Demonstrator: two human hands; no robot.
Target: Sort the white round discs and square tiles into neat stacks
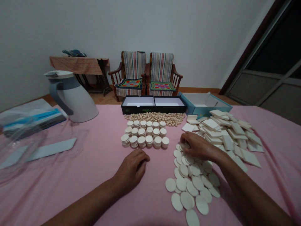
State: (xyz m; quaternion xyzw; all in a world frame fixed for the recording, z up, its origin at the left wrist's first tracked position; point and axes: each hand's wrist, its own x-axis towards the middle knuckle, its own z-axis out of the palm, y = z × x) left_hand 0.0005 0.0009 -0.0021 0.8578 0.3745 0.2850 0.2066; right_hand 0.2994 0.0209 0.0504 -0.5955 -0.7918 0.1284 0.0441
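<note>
My left hand [133, 169] rests on the pink cloth with its fingers curled in and nothing visible between them. It lies just in front of the stacks of round white discs [149, 140], which stand in three rows. At the upper end of a loose pile of flat round discs [192, 188], my right hand [194, 146] is bent down, its fingers closed on a white disc [185, 145]. Small round wooden beads [155, 117] lie behind the stacks. Right of my right hand is a heap of white square tiles [227, 139].
A black two-part box [154, 109] and a blue box [202, 110] stand at the table's back. A white jug [77, 100], a blue package [35, 122] and clear plastic packaging [54, 149] are at left. Two chairs [131, 73] stand beyond the table.
</note>
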